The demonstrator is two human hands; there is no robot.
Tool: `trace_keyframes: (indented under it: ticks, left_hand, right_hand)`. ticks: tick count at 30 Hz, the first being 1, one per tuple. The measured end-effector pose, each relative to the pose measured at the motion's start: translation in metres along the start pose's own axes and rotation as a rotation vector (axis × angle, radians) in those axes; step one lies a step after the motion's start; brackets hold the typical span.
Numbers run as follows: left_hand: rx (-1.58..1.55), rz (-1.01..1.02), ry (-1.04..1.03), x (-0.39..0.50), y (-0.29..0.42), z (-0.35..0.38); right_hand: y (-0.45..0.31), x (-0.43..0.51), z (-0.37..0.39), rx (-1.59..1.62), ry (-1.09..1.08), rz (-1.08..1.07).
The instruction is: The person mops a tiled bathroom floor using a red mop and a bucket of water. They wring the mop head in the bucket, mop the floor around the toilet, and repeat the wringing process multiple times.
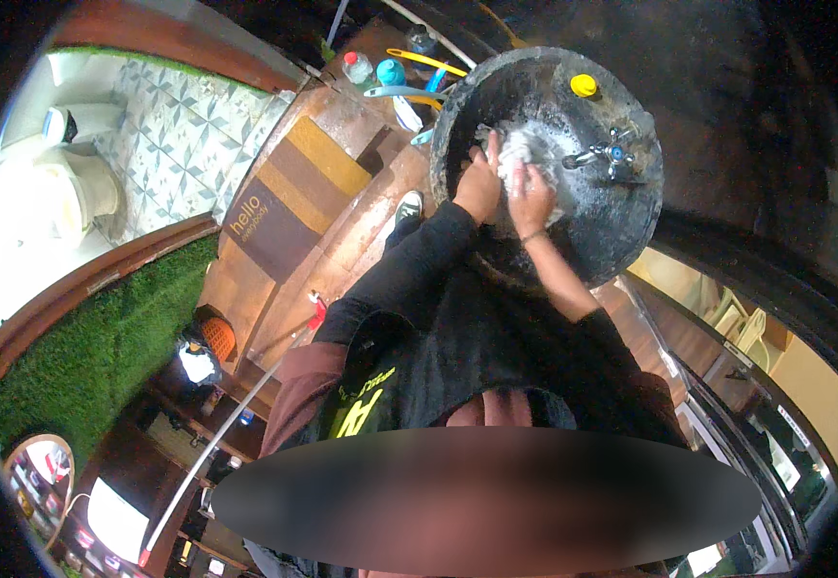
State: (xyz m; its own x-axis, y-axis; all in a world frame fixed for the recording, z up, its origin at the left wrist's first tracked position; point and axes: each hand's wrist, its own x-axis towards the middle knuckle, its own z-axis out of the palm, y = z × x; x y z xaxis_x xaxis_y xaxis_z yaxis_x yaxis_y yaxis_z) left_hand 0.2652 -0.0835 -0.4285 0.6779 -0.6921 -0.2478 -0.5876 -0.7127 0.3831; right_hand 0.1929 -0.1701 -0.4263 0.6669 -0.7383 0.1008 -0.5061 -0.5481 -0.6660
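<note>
Inside a round, dark stone washbasin [455, 108], my two hands work a wet white cloth [516, 147] covered in suds. My left hand [478, 186] grips the cloth's left side, its index finger stretched out over it. From the near right, my right hand [533, 199] holds the cloth with its fingers bent into it; a thin band circles that wrist. Part of the cloth is hidden under my fingers. Just right of the cloth, the metal tap [610, 153] with a blue-centred handle reaches over the basin. Foam whitens the basin floor around the cloth.
A yellow object [583, 85] sits on the basin's far rim. Left of the basin are a blue bottle [390, 72], a red-capped clear bottle [356, 68] and long-handled brushes. A striped doormat [299, 199] lies on the floor. A long pole [209, 441] slants at lower left.
</note>
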Motion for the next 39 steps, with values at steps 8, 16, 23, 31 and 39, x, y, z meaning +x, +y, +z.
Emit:
trace_keyframes:
  ticks: [8,16,23,31,39]
  left_hand:
    - [0.061,0.075,0.100,0.008,-0.009,0.036]
    - [-0.122,-0.057,0.040,0.004,0.001,0.017]
    - [0.003,0.091,0.149,0.011,-0.013,0.049]
    - [-0.171,-0.003,-0.057,-0.002,0.002,-0.006]
    - [0.066,0.066,-0.036,-0.001,-0.001,0.003]
  right_hand:
    - [0.076,0.063,0.020,-0.320,-0.009,0.253]
    - [0.108,0.096,-0.062,-0.542,-0.604,0.167]
    - [0.008,0.067,-0.008,-0.518,-0.375,0.159]
    - [0.023,0.028,-0.003,-0.348,-0.241,-0.371]
    - [-0.003,0.066,-0.008,-0.431,-0.348,0.161]
